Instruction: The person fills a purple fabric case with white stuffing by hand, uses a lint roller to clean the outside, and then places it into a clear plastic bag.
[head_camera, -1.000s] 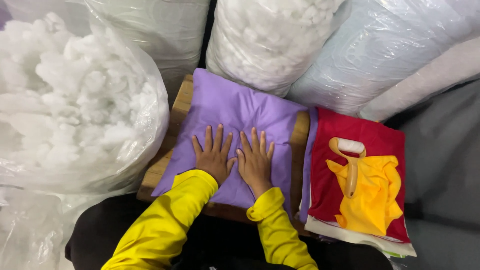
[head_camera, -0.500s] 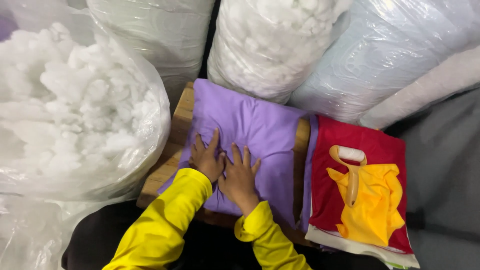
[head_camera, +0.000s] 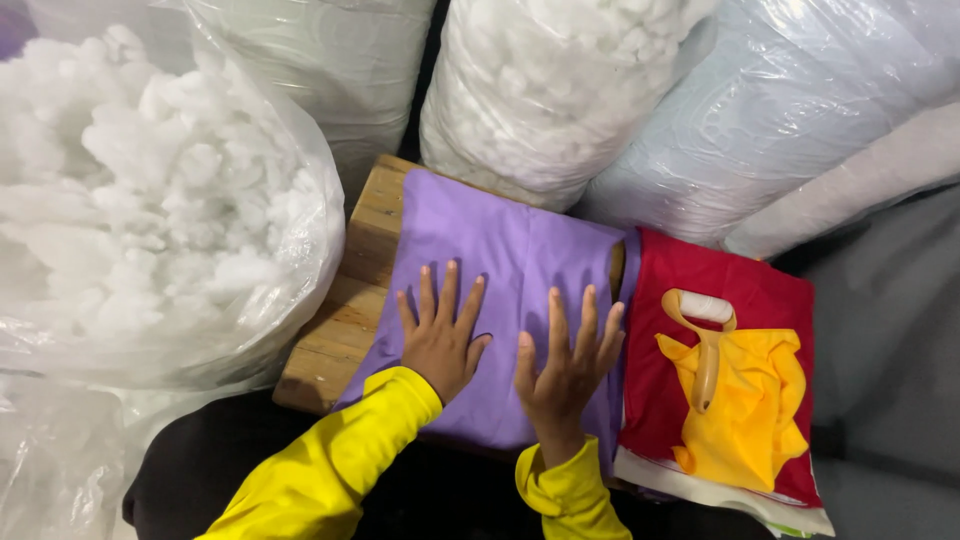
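A purple fabric cover (head_camera: 505, 250) lies flat on a wooden board (head_camera: 345, 320). My left hand (head_camera: 440, 335) rests palm down on its near left part, fingers spread. My right hand (head_camera: 568, 365) lies palm down on its near right part, fingers spread and reaching the cover's right edge. Both arms wear yellow sleeves. Neither hand holds anything.
An open clear bag of white stuffing (head_camera: 140, 210) stands at the left. Several plastic-wrapped bales (head_camera: 560, 90) crowd the back. To the right lies a red bag (head_camera: 745, 300) with folded yellow cloth (head_camera: 745, 410) and a handle on it, on grey fabric (head_camera: 890, 330).
Both hands were close together on the cover's near left part half a second ago. They have spread apart; the right hand slid rightward towards the cover's edge.
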